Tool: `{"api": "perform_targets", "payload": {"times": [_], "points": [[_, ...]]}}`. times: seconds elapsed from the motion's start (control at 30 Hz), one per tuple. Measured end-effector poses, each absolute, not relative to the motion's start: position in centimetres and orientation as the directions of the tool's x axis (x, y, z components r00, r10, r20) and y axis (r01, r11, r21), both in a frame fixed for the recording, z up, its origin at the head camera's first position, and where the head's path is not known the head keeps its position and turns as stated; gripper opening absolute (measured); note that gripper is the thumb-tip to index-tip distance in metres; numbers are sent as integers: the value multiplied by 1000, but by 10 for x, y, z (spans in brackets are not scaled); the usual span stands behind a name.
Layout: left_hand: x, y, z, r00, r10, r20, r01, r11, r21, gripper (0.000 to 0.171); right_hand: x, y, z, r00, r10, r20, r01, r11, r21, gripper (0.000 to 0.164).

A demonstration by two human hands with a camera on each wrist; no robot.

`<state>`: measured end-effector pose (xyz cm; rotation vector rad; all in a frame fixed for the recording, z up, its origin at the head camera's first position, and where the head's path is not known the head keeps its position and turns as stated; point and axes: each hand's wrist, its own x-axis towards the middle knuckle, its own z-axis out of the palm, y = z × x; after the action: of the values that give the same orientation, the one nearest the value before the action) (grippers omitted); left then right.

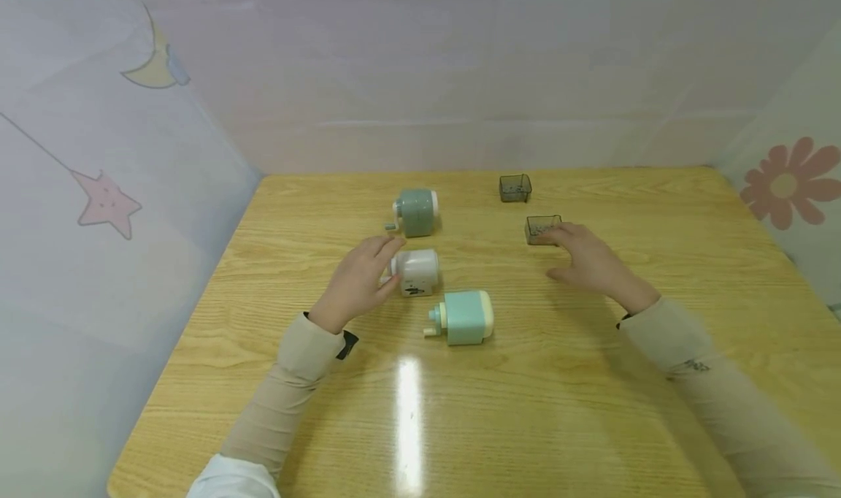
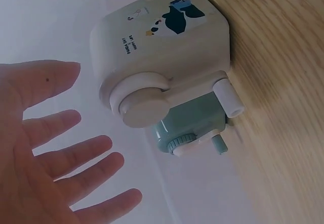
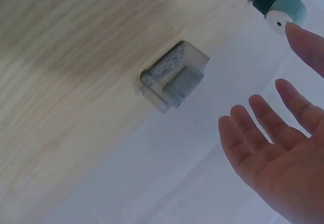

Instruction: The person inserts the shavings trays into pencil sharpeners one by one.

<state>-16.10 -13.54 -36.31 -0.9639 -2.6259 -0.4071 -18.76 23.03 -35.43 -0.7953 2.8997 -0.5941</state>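
Observation:
Beside the crank end of a white crank pencil sharpener (image 1: 420, 266) is my left hand (image 1: 358, 279). Its fingers are spread and hold nothing in the left wrist view, where the white sharpener (image 2: 167, 47) shows a panda print and a crank. My right hand (image 1: 585, 261) hovers at a small clear grey drawer (image 1: 535, 239) with dark bits inside, its fingertips overlapping the drawer's edge in the head view. The right wrist view shows those fingers apart from the drawer (image 3: 154, 97), gripping nothing.
Behind the white sharpener stands a dark green crank sharpener (image 1: 417, 213); a mint one (image 1: 465, 318) with cream ends sits nearer. A second grey drawer (image 1: 514, 197) lies farther back. The wooden table (image 1: 525, 410) meets a pale wall covering (image 1: 407, 82).

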Motion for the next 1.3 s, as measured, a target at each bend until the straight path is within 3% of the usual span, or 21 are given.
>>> {"api": "perform_targets", "payload": {"times": [0.47, 0.77, 1.3], "points": [[-169, -131, -370, -790, 553, 265, 601, 783, 161, 61, -226, 251, -359, -894, -436, -99, -375, 852, -365, 84], [-171, -127, -376, -811, 549, 201, 581, 796, 169, 60, -246, 261, -369, -884, -441, -154, -368, 861, -353, 80], [-172, -123, -378, -812, 538, 225, 578, 795, 187, 49, -277, 256, -385, -861, -442, -251, -372, 884, -282, 73]]}}
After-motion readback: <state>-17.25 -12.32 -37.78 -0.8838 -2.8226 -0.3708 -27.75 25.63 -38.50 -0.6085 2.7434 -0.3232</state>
